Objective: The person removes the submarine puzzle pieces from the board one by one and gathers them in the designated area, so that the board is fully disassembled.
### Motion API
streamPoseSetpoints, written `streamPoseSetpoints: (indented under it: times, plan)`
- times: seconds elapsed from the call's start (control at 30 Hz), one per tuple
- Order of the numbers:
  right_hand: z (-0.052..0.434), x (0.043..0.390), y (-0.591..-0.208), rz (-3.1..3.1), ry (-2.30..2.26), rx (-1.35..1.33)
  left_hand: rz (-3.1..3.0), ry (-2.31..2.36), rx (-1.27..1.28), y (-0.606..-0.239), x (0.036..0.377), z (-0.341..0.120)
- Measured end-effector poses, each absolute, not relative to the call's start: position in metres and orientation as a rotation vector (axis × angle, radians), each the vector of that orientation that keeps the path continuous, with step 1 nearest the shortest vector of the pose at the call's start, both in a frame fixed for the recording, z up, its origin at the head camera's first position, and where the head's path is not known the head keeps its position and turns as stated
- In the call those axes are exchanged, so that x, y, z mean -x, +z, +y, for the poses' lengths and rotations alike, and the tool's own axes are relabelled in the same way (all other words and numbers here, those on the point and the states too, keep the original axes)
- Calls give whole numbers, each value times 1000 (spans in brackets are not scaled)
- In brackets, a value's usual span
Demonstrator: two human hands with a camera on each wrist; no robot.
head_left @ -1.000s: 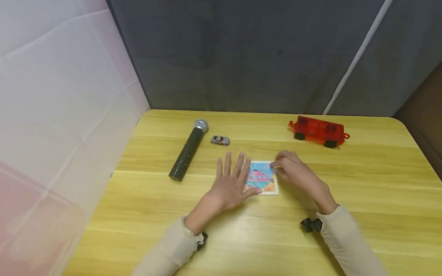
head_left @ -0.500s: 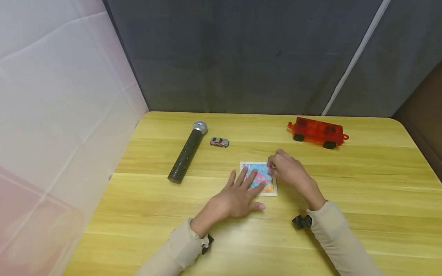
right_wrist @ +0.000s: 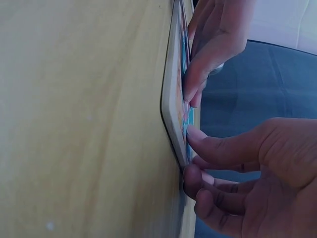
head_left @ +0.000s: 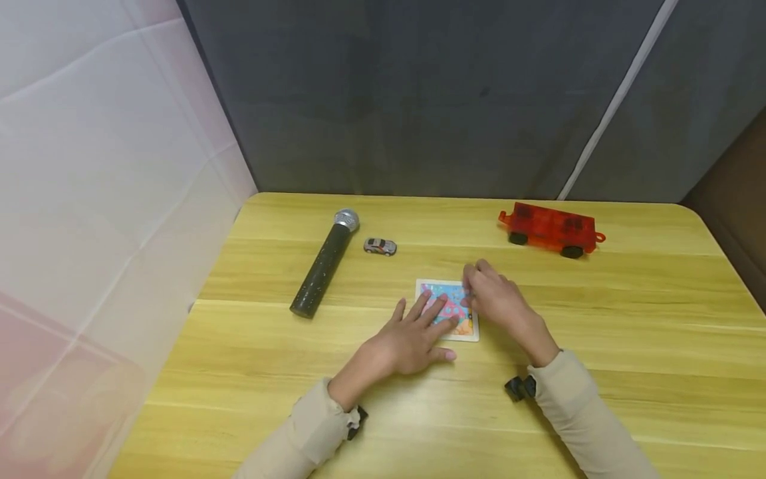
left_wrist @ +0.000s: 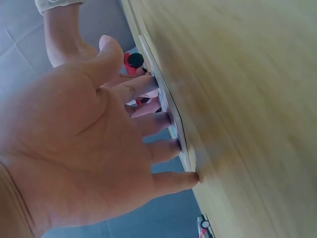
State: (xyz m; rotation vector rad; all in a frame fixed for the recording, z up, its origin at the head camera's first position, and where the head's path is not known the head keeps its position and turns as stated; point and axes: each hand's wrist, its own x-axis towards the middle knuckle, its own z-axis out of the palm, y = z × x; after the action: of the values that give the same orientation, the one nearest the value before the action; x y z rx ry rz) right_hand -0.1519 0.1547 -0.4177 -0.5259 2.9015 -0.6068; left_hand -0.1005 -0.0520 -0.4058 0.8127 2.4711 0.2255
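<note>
Colourful puzzle board [head_left: 447, 308] lies flat at centre frame on the desk [head_left: 628, 332]. Left hand [head_left: 407, 342] rests spread fingers [left_wrist: 148, 124] on it, seemingly to steady it, while the right hand [head_left: 497, 296] curls its fingers [right_wrist: 208, 144] onto the board's right edge and picture face. No containers in view.

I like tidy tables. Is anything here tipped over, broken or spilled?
Nothing stands out. The puzzle board lies flat under both hands, the microphone lies on its side, and the little car and red truck stand on their wheels.

Microphone [head_left: 326, 264] left of toy car [head_left: 380, 247]
</note>
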Motion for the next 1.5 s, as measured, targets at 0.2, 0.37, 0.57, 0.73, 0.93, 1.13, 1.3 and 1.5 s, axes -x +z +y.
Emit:
streamPoseSetpoints:
  times: [0.2, 0.37, 0.57, 0.73, 0.93, 1.13, 1.3, 1.5]
  plan:
    - [155, 153, -418, 2907, -629, 508, 2486, 215, -806, -407, 100, -51]
    - [153, 155, -418, 2910, -634, 506, 2497, 193, -803, -408, 99, -50]
    - [155, 156, -418, 2944, -670, 541, 2503, 189, -801, -408, 99, -50]
    - [158, 158, -415, 2956, -772, 559, 2500, 177, -810, -408, 99, -50]
    - [163, 161, -414, 2896, -909, 567, 2503, 163, -820, -408, 100, -50]
    - [166, 162, -414, 2843, -932, 566, 2501, 170, -827, -408, 100, -50]
    - [169, 163, -414, 2830, -951, 547, 2504, 164, -823, -408, 100, -49]
    - [184, 164, -407, 2767, -1022, 480, 2504, 157, -821, -409, 99, -49]
